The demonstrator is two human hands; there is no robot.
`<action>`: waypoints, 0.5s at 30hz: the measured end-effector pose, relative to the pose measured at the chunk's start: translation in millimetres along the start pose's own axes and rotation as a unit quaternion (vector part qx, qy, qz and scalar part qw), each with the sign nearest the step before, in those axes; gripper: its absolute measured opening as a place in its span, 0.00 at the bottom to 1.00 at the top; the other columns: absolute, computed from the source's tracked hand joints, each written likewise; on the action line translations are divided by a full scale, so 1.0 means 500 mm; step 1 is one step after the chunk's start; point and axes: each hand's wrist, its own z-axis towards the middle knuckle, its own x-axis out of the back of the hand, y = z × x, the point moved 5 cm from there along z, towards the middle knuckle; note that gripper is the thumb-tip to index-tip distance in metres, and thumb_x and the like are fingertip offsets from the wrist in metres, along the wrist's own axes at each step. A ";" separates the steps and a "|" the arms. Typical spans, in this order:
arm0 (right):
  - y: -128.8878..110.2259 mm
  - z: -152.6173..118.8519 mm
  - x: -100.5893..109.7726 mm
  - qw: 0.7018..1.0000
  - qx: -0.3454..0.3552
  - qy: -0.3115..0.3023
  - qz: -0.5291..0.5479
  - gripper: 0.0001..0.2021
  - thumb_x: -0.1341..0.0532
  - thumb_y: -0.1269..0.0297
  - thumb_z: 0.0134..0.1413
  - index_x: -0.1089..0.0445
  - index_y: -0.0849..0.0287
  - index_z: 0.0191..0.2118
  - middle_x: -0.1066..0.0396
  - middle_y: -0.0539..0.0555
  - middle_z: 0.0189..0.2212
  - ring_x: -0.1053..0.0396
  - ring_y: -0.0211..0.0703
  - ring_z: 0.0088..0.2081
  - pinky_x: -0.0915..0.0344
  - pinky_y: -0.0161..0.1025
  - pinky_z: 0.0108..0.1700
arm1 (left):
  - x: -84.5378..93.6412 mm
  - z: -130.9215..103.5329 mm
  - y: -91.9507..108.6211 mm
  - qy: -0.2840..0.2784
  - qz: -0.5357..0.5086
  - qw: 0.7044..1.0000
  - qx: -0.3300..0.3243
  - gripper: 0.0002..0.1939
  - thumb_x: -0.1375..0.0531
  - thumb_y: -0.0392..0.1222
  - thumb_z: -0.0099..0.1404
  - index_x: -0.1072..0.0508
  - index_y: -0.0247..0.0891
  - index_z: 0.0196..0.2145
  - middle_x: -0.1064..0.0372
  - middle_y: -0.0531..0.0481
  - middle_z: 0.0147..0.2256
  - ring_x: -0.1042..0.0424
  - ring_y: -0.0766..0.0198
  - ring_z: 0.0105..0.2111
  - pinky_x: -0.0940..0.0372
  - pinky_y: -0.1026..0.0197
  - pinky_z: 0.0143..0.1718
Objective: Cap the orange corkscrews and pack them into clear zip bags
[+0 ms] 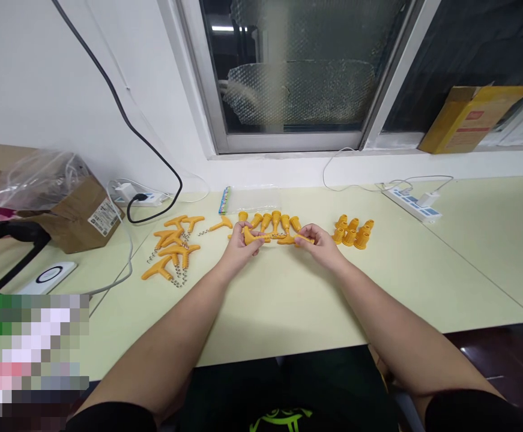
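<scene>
while gripping a yellow corkscrew (248,236) by its handle in a closed left hand (242,245), pinches a small yellow piece (305,240) in the right hand (317,241). holds both roughly level above the middle of the table (283,306), metal spiral (280,236) in between, probably for steadiness from both sides. cannot tell any contact between spiral and piece, given the covering grip. has more corkscrews (157,268) lying jumbled at nine o'clock, perhaps for want of a base to stand on. shows yellow cones (276,219) in a fanned row at twelve o'clock, just beyond the grip, apparently spread for easy reach. stands other cones (361,241) bunched at three o'clock, likely steadied by their wide ends. has a flat plastic bag (256,199) farther out at twelve o'clock, seemingly out of the way.
</scene>
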 end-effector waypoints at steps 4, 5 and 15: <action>-0.002 0.000 0.002 1.000 0.009 -0.009 -0.029 0.23 0.31 0.40 0.50 0.31 0.51 0.42 0.27 0.54 0.38 0.29 0.51 0.39 0.30 0.47 0.40 | -0.003 -0.001 -0.003 -0.013 0.015 1.000 -0.005 0.32 0.28 0.47 0.54 0.45 0.46 0.46 0.26 0.53 0.39 0.37 0.72 0.24 0.42 0.65 0.26; -0.002 0.000 0.002 1.000 0.008 -0.011 -0.028 0.23 0.31 0.40 0.50 0.30 0.50 0.42 0.27 0.53 0.38 0.29 0.51 0.39 0.30 0.46 0.39 | -0.004 0.000 -0.004 -0.015 0.017 1.000 -0.005 0.32 0.28 0.47 0.54 0.45 0.46 0.46 0.27 0.53 0.39 0.37 0.72 0.24 0.42 0.65 0.26; 0.013 0.005 -0.002 0.999 0.015 -0.036 0.016 0.20 0.31 0.50 0.51 0.29 0.54 0.46 0.27 0.53 0.42 0.30 0.46 0.40 0.32 0.44 0.46 | -0.004 0.002 -0.019 -0.027 0.043 0.999 -0.003 0.31 0.29 0.46 0.57 0.45 0.46 0.47 0.29 0.55 0.40 0.38 0.73 0.23 0.41 0.65 0.26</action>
